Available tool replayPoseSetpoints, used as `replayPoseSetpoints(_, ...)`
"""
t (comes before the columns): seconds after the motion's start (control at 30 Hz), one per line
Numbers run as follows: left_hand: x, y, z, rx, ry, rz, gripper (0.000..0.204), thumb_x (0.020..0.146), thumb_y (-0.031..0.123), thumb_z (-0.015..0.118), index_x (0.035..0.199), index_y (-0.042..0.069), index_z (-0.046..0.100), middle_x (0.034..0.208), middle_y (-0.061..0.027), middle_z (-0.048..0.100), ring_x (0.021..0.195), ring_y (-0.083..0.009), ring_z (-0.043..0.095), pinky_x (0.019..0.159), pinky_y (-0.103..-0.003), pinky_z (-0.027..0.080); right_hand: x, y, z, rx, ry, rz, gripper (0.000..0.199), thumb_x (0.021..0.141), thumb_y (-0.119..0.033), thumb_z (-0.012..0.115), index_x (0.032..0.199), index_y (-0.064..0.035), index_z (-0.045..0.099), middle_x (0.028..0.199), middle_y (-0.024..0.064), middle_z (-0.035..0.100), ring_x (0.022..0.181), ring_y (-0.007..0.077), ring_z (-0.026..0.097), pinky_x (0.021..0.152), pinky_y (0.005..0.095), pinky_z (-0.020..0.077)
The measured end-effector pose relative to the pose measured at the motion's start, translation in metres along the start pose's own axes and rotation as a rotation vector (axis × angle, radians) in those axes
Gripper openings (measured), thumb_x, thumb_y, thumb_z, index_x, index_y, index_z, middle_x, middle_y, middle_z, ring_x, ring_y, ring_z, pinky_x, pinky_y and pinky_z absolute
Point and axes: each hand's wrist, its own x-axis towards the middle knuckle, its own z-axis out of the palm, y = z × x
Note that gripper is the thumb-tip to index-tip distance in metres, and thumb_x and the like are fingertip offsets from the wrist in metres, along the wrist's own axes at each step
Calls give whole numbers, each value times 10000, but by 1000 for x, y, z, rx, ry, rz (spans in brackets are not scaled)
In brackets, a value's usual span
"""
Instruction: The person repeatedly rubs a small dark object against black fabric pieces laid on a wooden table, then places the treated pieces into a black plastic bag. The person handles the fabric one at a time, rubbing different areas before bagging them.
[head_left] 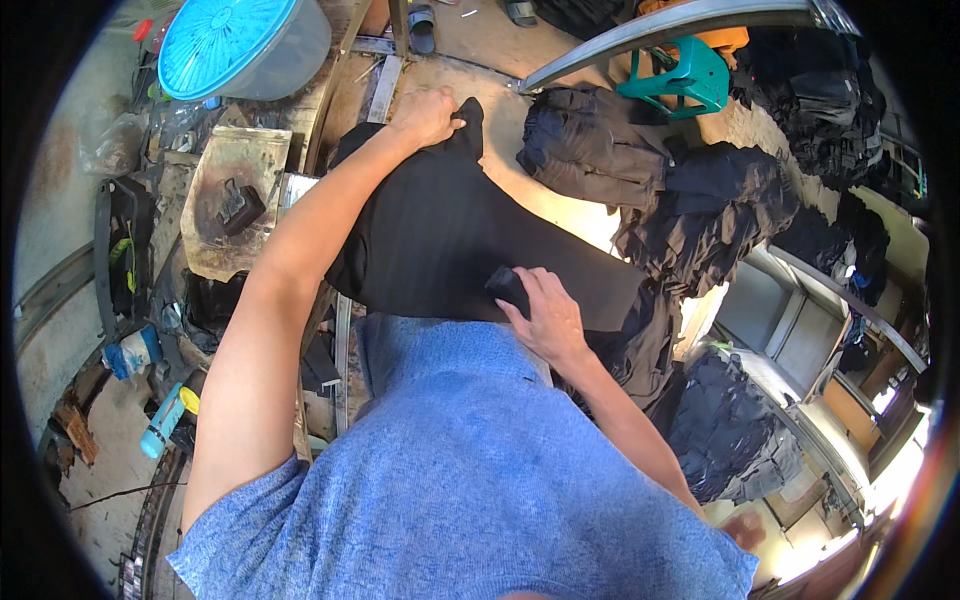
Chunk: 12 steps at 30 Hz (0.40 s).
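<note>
Head view: a black cloth (440,240) is lying spread across the table (520,130), in front of the person's blue shirt (460,460). The left hand (428,115) is gripping the cloth's far corner, fingers curled tight over the fold. The right hand (545,315) is pressing on the near edge, fingers closing around a small dark object (507,287). Black garments (700,200) are piling up to the right.

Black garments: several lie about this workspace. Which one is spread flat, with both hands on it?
The black garment on the table in front of the person: left hand grips its far end, right hand its near edge. The others lie heaped.
</note>
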Motion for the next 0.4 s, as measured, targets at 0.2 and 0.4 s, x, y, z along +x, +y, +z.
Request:
replayPoseSetpoints(0.2, -3, -2, -5, 22, 33, -1, 429, 1020, 461, 781, 1137, 52, 836, 1268, -169, 765, 1143, -389, 766, 985, -519, 617, 46, 46, -15, -66, 168, -122, 558, 950, -278, 850, 1397, -24, 634, 1224, 152, 664, 1149, 366, 676, 901, 464, 620)
replayPoseSetpoints(0.4, -2, 0, -3, 46, 37, 12, 424, 1019, 463, 783, 1151, 64, 838, 1219, -174, 784, 1132, -397, 767, 991, -531, 613, -19, 66, -12, -94, -25, -30, 661, 896, -310, 892, 1453, -65, 636, 1242, 142, 653, 1186, 344, 679, 977, 437, 640)
